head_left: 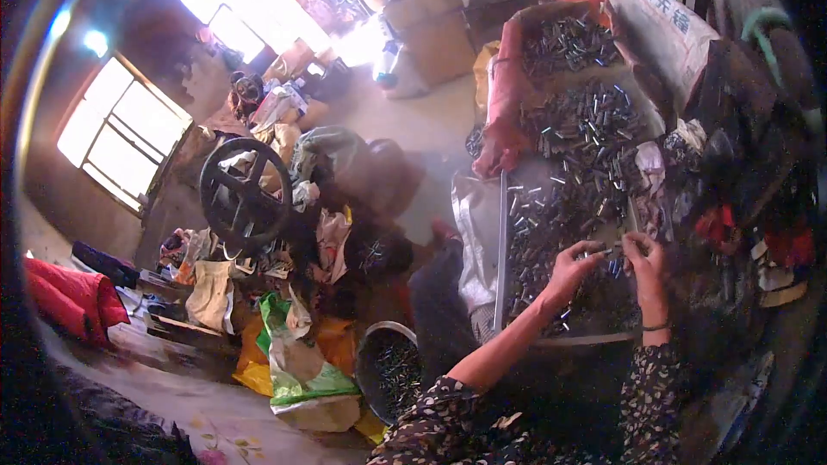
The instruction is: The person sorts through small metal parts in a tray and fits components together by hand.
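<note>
My left hand (572, 272) is closed in a pinch above a table strewn with small parts. Between its fingertips and my other hand a small metal cylinder (608, 251) shows, gripped at the left fingertips. My right hand (644, 260) is also closed, thumb and fingers together close beside it; whatever it pinches is too small to make out. Under and beyond both hands lie many dark and silvery small cylindrical metal pieces (594, 174), loosely spread. A denser heap of them (568, 43) lies at the far end.
A light strip (501, 250) edges the table's left side, with a white sack (474, 237) beside it. Lower left of the table stands a bucket (365, 370) of similar pieces. Farther left are a green-and-white bag (297, 362) and a dark spoked wheel (245, 194). Cloths (650, 164) line the right side.
</note>
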`<state>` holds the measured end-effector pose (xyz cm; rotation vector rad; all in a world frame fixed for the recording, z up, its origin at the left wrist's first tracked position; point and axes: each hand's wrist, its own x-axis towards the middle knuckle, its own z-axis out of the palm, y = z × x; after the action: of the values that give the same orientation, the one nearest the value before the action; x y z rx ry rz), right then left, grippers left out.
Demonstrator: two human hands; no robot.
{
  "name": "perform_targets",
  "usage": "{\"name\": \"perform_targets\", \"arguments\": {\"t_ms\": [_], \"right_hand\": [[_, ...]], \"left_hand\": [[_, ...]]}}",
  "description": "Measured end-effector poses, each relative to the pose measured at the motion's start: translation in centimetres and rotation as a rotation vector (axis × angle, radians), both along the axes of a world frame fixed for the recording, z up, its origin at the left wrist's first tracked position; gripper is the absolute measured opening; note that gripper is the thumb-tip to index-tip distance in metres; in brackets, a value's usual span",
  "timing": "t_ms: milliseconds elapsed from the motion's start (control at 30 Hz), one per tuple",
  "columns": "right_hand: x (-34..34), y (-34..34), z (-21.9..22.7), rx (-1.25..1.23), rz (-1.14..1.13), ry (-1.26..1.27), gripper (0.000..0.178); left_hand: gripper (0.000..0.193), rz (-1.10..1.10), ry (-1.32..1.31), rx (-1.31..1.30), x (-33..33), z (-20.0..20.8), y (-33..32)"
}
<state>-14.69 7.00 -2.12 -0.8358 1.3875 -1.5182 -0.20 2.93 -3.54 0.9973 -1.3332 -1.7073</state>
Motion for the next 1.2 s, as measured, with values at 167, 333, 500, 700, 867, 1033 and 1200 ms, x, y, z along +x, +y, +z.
{"name": "perform_targets", "arguments": {"t_ms": [167, 333, 500, 700, 867, 1033, 1200], "right_hand": [[0.1, 0.3, 0.2, 0.036, 0.053, -0.033, 0.014], [0.2, 0.7, 0.9, 0.040, 0.051, -0.090, 0.012], [0.2, 0.9, 0.9, 0.071, 0.062, -0.161, 0.014], [-0.3, 1.9, 0.9, 0.045, 0.040, -0.032, 0.014], [0.1, 1.8, 1.2, 0.021, -0.015, 0.119, 0.025], [0.0, 0.3, -0.1, -0.008, 0.172, -0.127, 0.022], [-0.5, 1.0, -0.8, 0.028, 0.169, -0.174, 0.025]], "left_hand": [[0.023, -0.010, 0.029, 0.147, 0.2, 0.2, -0.1], [0.024, -0.022, 0.009, 0.146, 0.3, 1.4, 0.0], [0.022, -0.030, 0.017, 0.170, 0.4, 1.7, 0.2], [0.025, -0.011, 0.061, 0.138, -0.1, 0.9, 0.7], [0.023, 0.013, -0.161, -0.040, -0.1, -0.7, -0.2], [0.019, -0.002, 0.025, 0.090, 0.1, 0.9, -0.5], [0.024, -0.049, -0.142, 0.092, -0.2, 0.8, 0.0]]}}
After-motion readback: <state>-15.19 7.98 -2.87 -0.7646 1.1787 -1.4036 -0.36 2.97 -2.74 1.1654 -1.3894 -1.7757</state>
